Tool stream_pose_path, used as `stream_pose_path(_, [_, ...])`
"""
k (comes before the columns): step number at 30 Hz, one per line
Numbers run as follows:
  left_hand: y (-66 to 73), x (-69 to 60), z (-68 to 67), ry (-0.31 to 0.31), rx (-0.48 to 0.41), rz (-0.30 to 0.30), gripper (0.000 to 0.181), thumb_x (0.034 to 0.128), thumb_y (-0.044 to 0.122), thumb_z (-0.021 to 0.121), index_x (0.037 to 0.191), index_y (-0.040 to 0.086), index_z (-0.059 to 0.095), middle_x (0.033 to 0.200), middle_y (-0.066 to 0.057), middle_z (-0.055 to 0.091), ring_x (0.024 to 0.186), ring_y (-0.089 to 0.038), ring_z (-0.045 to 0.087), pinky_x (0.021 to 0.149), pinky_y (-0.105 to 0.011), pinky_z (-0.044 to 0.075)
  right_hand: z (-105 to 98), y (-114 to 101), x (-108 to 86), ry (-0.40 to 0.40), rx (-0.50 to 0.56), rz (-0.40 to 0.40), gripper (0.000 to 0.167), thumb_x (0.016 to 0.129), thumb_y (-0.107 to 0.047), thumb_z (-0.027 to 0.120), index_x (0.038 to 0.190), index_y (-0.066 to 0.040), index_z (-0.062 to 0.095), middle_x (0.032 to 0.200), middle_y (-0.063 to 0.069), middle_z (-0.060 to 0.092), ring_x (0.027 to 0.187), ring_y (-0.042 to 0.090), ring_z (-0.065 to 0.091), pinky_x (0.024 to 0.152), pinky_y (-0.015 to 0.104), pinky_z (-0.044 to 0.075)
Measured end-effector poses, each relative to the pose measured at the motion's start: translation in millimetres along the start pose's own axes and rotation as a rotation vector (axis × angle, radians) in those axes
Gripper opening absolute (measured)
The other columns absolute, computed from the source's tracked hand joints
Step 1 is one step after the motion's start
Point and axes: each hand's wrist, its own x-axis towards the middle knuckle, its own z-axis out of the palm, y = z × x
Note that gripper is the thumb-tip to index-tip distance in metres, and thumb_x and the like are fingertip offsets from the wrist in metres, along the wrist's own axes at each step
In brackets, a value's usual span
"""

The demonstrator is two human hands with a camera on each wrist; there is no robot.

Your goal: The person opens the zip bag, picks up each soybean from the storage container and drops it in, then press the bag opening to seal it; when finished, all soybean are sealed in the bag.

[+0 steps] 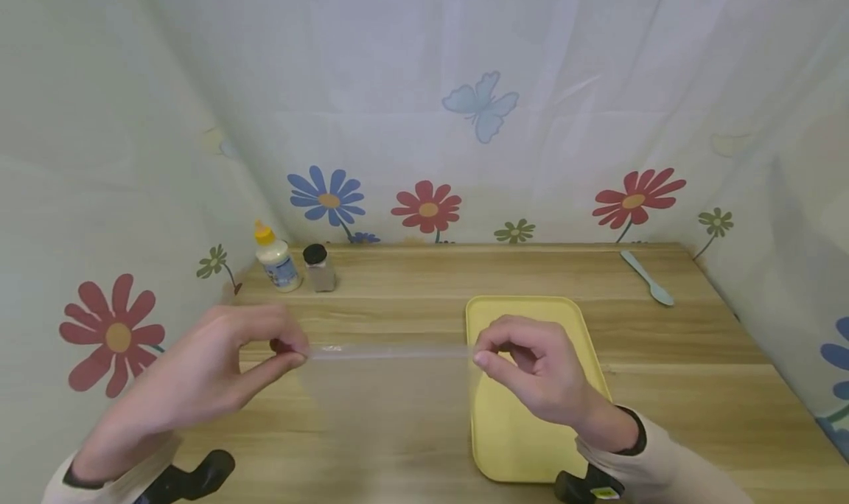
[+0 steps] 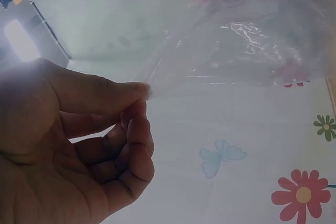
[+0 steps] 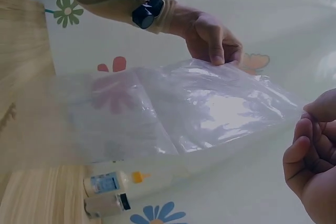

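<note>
A clear plastic bag [image 1: 391, 393] hangs stretched between both hands above the wooden table. My left hand [image 1: 232, 357] pinches one upper corner between thumb and forefinger. At the opposite corner, my right hand [image 1: 533, 364] pinches the same edge with thumb and fingertips. In the right wrist view the see-through bag [image 3: 210, 108] shows creases and a bright glare, with its lower part blurred. The left wrist view shows the bag [image 2: 247, 40] running from the pinched corner toward the other hand. Whether anything lies inside cannot be made out.
A yellow tray [image 1: 524, 452] lies under my right hand. Toward the back left stand a white bottle with a yellow cap [image 1: 278, 264] and a small black-lidded jar [image 1: 320, 268]. A pale green spoon [image 1: 646, 277] lies at the back right. Flower-printed curtains [image 1: 398, 135] surround the table.
</note>
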Motion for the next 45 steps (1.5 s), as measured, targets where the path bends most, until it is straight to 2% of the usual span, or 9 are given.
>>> stream_pose_path(4, [-5.6, 1.2, 4.3, -0.011, 0.011, -0.031, 0.036, 0.0763, -0.002, 0.077, 0.09, 0.03, 0.065, 0.083, 0.021, 0.062, 0.076, 0.002, 0.058, 0.071, -0.012, 0.049, 1, 6, -4.0, -0.01, 0.031, 0.049, 0.025, 0.079, 0.018, 0.063, 0.089, -0.005, 0.066, 0.075, 0.004, 0.06, 0.056, 0.009, 0.043, 0.057, 0.019, 0.048])
stream_pose_path(7, [-17.0, 3.6, 12.1, -0.023, 0.016, -0.062, 0.032, 0.0779, 0.0, 0.076, 0.088, 0.028, 0.066, 0.081, 0.021, 0.062, 0.075, 0.002, 0.057, 0.069, -0.016, 0.05, 1, 19, -7.0, -0.017, 0.041, 0.114, 0.024, 0.081, 0.018, 0.062, 0.09, -0.004, 0.066, 0.075, 0.005, 0.06, 0.063, 0.011, 0.051, 0.063, 0.024, 0.052])
stream_pose_path(11, [-39.8, 6.8, 27.7, -0.034, 0.011, -0.111, 0.026, 0.0795, 0.0, 0.076, 0.085, 0.024, 0.068, 0.08, 0.019, 0.063, 0.074, 0.002, 0.057, 0.067, -0.021, 0.052, 0, 42, -10.0, -0.022, 0.005, 0.181, 0.015, 0.084, 0.012, 0.065, 0.089, -0.003, 0.067, 0.075, 0.005, 0.061, 0.066, 0.011, 0.053, 0.059, 0.024, 0.05])
stream_pose_path(17, [-77.9, 10.5, 52.1, -0.046, 0.031, -0.156, 0.019, 0.0811, 0.002, 0.075, 0.084, 0.02, 0.07, 0.079, 0.016, 0.064, 0.075, 0.0, 0.058, 0.067, -0.022, 0.053, -1, 77, -10.3, -0.036, -0.052, 0.22, 0.003, 0.089, -0.001, 0.067, 0.089, 0.001, 0.068, 0.078, 0.008, 0.065, 0.07, 0.012, 0.054, 0.058, 0.024, 0.048])
stream_pose_path(24, [-121.4, 16.3, 80.6, -0.075, -0.029, -0.199, 0.014, 0.0827, 0.002, 0.073, 0.086, 0.015, 0.071, 0.08, 0.01, 0.065, 0.075, -0.004, 0.06, 0.069, -0.025, 0.054, 0, 114, -9.6, -0.045, -0.087, 0.312, 0.005, 0.087, 0.006, 0.066, 0.089, 0.01, 0.068, 0.083, 0.015, 0.069, 0.072, 0.014, 0.057, 0.063, 0.025, 0.051])
stream_pose_path(27, [-136.8, 19.7, 93.2, -0.092, -0.043, -0.227, 0.012, 0.0841, 0.004, 0.072, 0.087, 0.015, 0.07, 0.08, 0.009, 0.066, 0.074, -0.004, 0.06, 0.069, -0.023, 0.054, 1, 118, -5.8, -0.052, -0.121, 0.354, 0.005, 0.086, 0.009, 0.065, 0.089, 0.012, 0.067, 0.083, 0.019, 0.068, 0.073, 0.014, 0.058, 0.066, 0.024, 0.052])
stream_pose_path(35, [-171.7, 31.3, 122.3, -0.123, -0.059, -0.297, 0.002, 0.0848, 0.008, 0.073, 0.087, 0.007, 0.071, 0.078, 0.005, 0.066, 0.071, -0.007, 0.059, 0.065, -0.023, 0.053, -6, 170, -14.2, -0.115, -0.288, 0.464, 0.005, 0.087, -0.009, 0.071, 0.09, -0.006, 0.073, 0.085, 0.005, 0.072, 0.074, 0.01, 0.062, 0.07, 0.025, 0.055])
stream_pose_path(41, [-197.8, 40.3, 146.6, -0.167, -0.032, -0.397, 0.004, 0.0842, 0.009, 0.073, 0.088, 0.008, 0.072, 0.08, 0.002, 0.069, 0.071, -0.009, 0.061, 0.065, -0.023, 0.053, -11, 197, -10.4, -0.223, -0.41, 0.608, 0.007, 0.086, -0.014, 0.071, 0.089, -0.008, 0.075, 0.086, 0.003, 0.072, 0.075, 0.011, 0.062, 0.069, 0.024, 0.054])
stream_pose_path(45, [-214.9, 47.1, 162.7, -0.22, -0.038, -0.458, 0.005, 0.0853, 0.011, 0.072, 0.089, 0.008, 0.073, 0.082, 0.001, 0.07, 0.073, -0.009, 0.062, 0.068, -0.024, 0.054, -13, 215, -8.8, -0.301, -0.474, 0.667, 0.006, 0.085, -0.014, 0.071, 0.086, -0.009, 0.075, 0.086, 0.002, 0.073, 0.074, 0.01, 0.063, 0.069, 0.024, 0.054])
